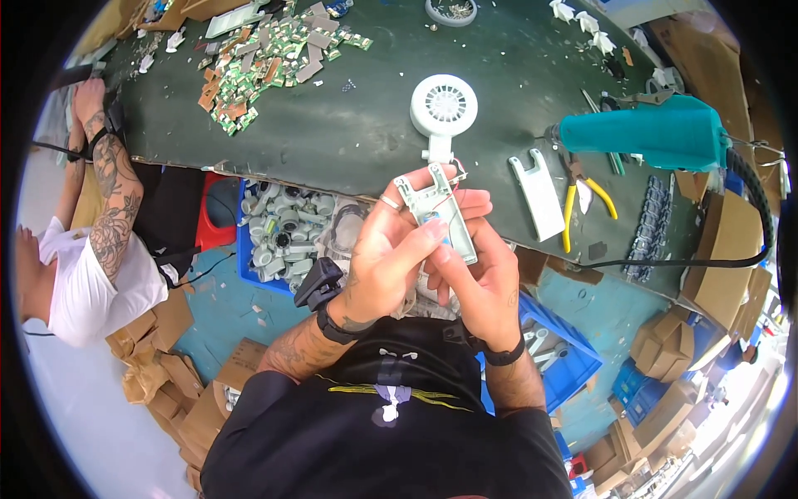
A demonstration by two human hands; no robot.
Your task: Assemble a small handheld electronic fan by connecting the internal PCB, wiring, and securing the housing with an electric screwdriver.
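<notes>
Both hands meet in front of me over the table's near edge. My left hand (389, 259) grips a pale handle shell (430, 200) from its left side, thumb pressed inside the open half. From the right, my right hand (480, 274) closes round the shell's lower end, its thumb also inside. Between the thumbs shows a small blue part (435, 219), mostly covered. A thin red wire runs up the shell toward a round pale fan head (444, 106), which lies on the table just beyond. Right of my hands rests a matching handle cover (539, 195).
Yellow-handled pliers (588, 193) and a teal power screwdriver (644, 133) lie at the right, with a black cable. Small circuit boards (258, 71) are heaped at the far left. A blue crate (247, 266) of pale parts stands below the table edge. A co-worker (104, 241) sits left.
</notes>
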